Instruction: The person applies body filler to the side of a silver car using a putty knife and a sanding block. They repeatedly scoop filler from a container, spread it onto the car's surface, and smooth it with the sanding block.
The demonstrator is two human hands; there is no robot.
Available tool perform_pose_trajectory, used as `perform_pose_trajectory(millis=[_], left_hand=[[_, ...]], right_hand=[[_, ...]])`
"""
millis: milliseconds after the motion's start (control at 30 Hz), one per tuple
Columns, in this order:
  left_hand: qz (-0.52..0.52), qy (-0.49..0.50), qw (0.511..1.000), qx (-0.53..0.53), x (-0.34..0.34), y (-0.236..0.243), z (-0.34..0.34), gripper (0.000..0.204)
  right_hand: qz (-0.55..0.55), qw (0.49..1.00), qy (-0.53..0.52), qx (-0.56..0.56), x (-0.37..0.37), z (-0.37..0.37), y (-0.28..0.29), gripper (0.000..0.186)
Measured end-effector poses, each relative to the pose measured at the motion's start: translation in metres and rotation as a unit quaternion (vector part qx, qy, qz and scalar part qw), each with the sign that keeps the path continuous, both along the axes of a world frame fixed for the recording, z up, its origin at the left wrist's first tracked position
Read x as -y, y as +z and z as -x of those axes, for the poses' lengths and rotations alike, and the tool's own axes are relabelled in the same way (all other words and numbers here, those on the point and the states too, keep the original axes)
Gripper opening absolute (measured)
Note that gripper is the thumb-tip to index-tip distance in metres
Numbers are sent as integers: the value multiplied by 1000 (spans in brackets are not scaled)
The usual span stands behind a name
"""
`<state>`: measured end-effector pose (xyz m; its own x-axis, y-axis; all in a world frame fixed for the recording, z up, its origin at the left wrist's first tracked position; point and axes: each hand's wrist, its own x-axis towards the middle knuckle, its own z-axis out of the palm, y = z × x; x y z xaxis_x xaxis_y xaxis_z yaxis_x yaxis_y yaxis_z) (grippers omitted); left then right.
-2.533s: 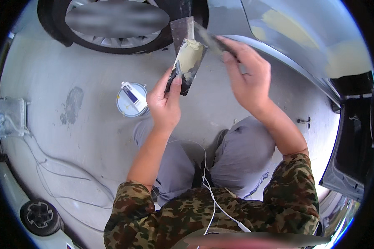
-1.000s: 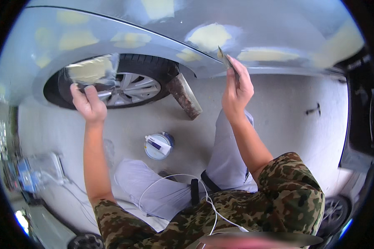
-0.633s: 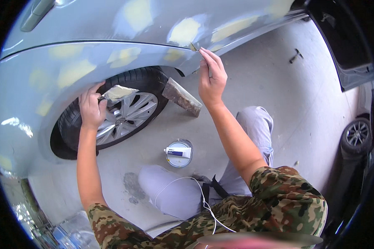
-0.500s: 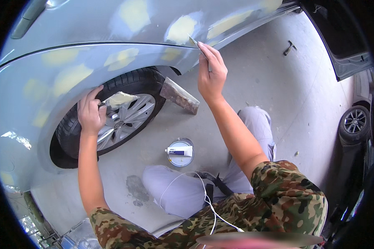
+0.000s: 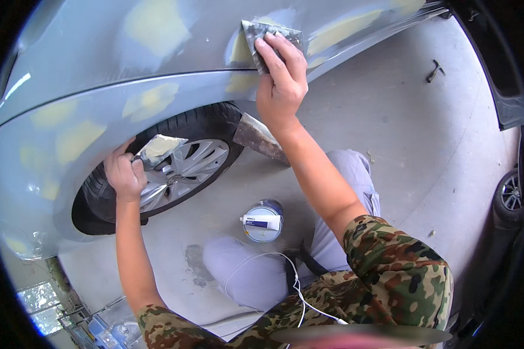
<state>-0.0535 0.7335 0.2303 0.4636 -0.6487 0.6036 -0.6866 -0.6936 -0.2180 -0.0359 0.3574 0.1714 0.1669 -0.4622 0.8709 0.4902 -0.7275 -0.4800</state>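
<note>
One spreader (image 5: 261,33) grasped by right grip (image 5: 282,87), up and right of wheel (image 5: 172,179); left grip (image 5: 125,173) grasps plate (image 5: 160,149) at wheel. Probably best: shallow angle, even pressure.

The person wears a short-sleeved camouflage shirt (image 5: 397,266), pale grey trousers (image 5: 241,273) and a thin white cable (image 5: 297,284).

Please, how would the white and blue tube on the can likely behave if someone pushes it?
The tube would probably slide rather than roll, as it lies flat on the can. It might drop off easily, because its cap reaches about the rim of the lid. It is perhaps soft to squeeze, since it widens to a flat end.
</note>
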Motion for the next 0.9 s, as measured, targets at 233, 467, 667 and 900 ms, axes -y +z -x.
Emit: perform_pose_trajectory(millis=[233, 467, 667, 900], left_hand=[[-10, 27, 1000, 6, -5, -8, 0, 38], [-31, 51, 997, 39, -17, -14, 1, 35], [-41, 56, 997, 43, -14, -9, 1, 37], [-58, 66, 995, 46, -12, -9, 4, 41]], right_hand=[[22, 995, 61, -78, -20, 32, -23, 34], [-5, 1000, 23, -19, 17, 32, 12, 34], [-1, 999, 37, -37, 7, 17, 10, 30], [12, 995, 79, -60, -5, 43, -5, 29]])
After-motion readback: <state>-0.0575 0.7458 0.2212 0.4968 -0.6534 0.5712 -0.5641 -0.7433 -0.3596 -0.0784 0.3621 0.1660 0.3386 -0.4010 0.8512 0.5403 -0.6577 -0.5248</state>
